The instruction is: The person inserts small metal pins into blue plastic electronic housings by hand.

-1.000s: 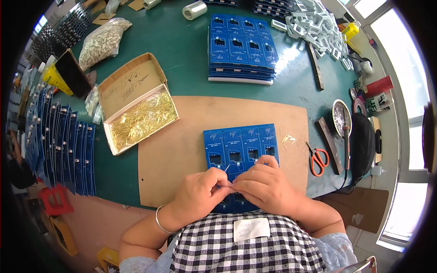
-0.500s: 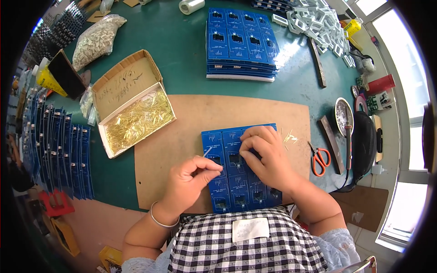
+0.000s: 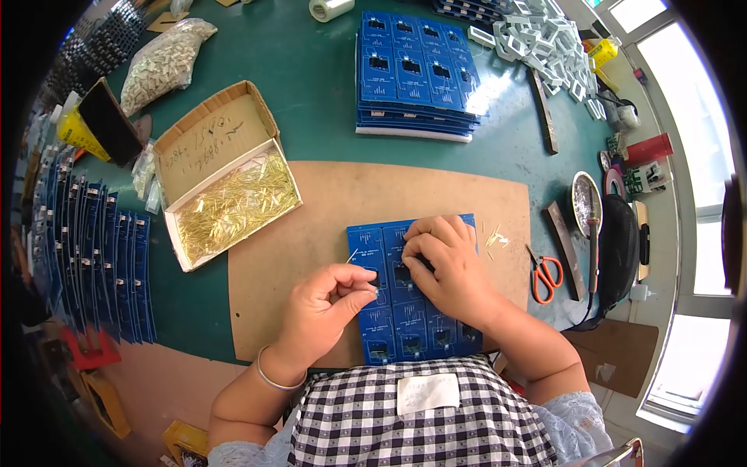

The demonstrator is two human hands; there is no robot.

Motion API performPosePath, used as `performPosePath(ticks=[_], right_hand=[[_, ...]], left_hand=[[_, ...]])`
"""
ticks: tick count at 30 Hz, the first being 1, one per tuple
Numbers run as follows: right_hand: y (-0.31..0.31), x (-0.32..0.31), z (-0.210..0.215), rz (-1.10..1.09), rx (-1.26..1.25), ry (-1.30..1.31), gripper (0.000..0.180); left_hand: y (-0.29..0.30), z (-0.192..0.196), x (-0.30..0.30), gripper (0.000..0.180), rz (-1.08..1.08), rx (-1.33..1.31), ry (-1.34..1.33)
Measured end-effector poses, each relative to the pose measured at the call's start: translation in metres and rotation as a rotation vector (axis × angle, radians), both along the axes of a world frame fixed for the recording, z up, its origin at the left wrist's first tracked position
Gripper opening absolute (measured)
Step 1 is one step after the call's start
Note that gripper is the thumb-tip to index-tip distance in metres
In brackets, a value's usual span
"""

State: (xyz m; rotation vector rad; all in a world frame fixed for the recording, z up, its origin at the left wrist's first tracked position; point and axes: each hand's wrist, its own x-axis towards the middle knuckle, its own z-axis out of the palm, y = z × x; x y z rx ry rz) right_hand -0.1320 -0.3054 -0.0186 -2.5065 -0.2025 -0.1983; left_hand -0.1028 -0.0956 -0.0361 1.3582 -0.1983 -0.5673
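A circuit panel (image 3: 412, 311) lies on a board (image 3: 311, 233) at the near middle of the surface (image 3: 311, 93). A pin box (image 3: 233, 206) sits left, stacked panels (image 3: 416, 74) far, scissors (image 3: 547, 274) right.

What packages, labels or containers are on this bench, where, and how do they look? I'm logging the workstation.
Cardboard box: left of the brown mat, open, shallow, full of thin gold pins; its flap has handwriting.
Clear bag: far left, holds small pale parts.
Yellow bottle: left edge, behind a dark slab.
White label: blank-looking rectangle on the checked garment.
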Motion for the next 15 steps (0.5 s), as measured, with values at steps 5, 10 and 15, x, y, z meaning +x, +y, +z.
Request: performPosePath(ticks=[5, 10, 15], right_hand=[[0.0033, -0.0003, 0.0034, 0.054, -0.094, -0.072, 0.011], [0.0019, 0.0006, 0.0041, 0.066, -0.109, -0.032, 0.016], [0.0088, -0.0013, 0.0042, 0.16, -0.332, -0.151, 0.017]], left_hand=[[-0.0004, -0.0078, 0.0012, 0.013, -0.029, 0.042, -0.113], [-0.0009, -0.0055, 0.0017, 0.011, -0.047, 0.12, -0.2], [0.002, -0.0023, 0.0022, 0.012, -0.052, 0.166, -0.188]])
